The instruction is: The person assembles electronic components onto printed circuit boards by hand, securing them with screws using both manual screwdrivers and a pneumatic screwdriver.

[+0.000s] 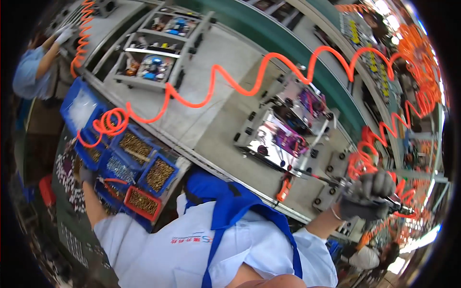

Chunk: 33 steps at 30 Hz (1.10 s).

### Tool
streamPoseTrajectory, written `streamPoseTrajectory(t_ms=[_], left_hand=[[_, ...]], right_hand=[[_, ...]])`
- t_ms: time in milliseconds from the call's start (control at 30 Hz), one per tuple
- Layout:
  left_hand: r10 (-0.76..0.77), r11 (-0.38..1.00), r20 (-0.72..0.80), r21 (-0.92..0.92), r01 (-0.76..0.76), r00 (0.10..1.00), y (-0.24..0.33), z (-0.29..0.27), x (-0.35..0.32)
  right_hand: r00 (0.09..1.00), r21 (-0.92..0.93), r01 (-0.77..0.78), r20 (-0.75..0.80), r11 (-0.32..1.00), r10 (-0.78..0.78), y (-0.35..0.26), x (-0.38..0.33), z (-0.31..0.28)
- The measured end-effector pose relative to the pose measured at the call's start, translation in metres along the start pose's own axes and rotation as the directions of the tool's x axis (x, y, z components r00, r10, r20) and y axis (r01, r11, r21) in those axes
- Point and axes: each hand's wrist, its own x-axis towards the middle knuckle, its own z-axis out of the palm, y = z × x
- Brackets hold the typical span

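My right hand [367, 194], in a grey glove, is closed around an air screwdriver [399, 205] at the right. The tool's thin shaft [317, 177] points left, past the near side of an open metal unit [269, 137] with purple wiring. My left hand [86, 175], also gloved, reaches down at the edge of the blue parts bins [98, 161] on the left. Its fingers are dark and partly hidden there, so what they touch does not show. Beside it are brass-coloured screws [136, 146], silver screws [117, 168] and a red bin [142, 202] of more screws.
An orange coiled air hose [216, 72] sags across the bench [187, 125]. An orange-handled tool [285, 188] lies near the bench's front edge. Another metal unit [153, 55] with blue parts stands at the upper left. A co-worker's gloved hands [65, 33] show far left.
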Motion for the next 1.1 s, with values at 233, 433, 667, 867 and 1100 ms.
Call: streamPoseTrajectory(t_ms=[233, 433, 667, 867, 1100], left_hand=[[-0.034, 0.966, -0.398, -0.249, -0.073, 0.917, 0.023, -0.057, -0.032], [-0.165, 0.632, -0.161, -0.775, -0.021, 0.973, 0.018, -0.06, -0.051], [0.084, 0.452, 0.063, -0.892, 0.018, 0.994, 0.023, -0.078, -0.065], [0.491, -0.124, 0.162, -0.96, 0.253, 0.856, 0.117, 0.005, -0.155], [0.619, 0.397, 0.606, -0.79, 0.467, 0.499, 0.243, 0.233, -0.342]], right_hand=[[0.947, -0.188, 0.306, 0.161, 0.933, -0.278, 0.008, 0.018, 0.007], [0.93, -0.214, 0.343, 0.215, 0.915, -0.298, -0.003, 0.005, 0.005], [0.91, -0.329, 0.41, 0.208, 0.851, -0.358, -0.023, -0.009, -0.002], [0.912, -0.349, 0.409, 0.184, 0.843, -0.366, -0.031, -0.019, -0.005], [0.916, -0.203, 0.402, 0.088, 0.893, -0.392, -0.045, -0.02, -0.022]])
